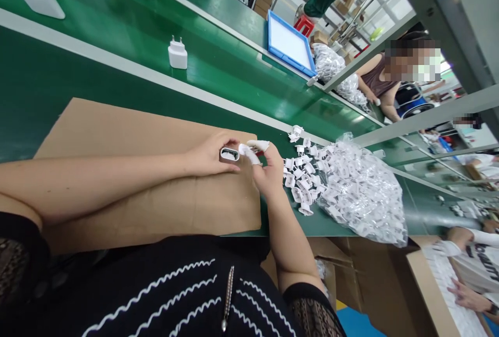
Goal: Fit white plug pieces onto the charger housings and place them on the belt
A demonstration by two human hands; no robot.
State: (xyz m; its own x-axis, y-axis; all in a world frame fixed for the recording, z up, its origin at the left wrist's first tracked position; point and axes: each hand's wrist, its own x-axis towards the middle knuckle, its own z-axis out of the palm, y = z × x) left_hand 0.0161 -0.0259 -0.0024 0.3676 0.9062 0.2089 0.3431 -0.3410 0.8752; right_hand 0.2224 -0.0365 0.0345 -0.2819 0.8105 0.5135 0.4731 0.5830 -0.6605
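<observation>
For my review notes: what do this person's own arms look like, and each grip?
Both arms wear black sleeves with patterned lace sections and plain dark bands at the ends; the forearms are bare. The right grip has white coverings on the thumb and a finger; the left grip shows none. Neither wrist shows a watch or bracelet.

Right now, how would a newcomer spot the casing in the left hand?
Find the cardboard. Above it, the left hand holds the casing. It shows an open, oval white end, unlike the small pronged pieces heaped to the right.
</observation>
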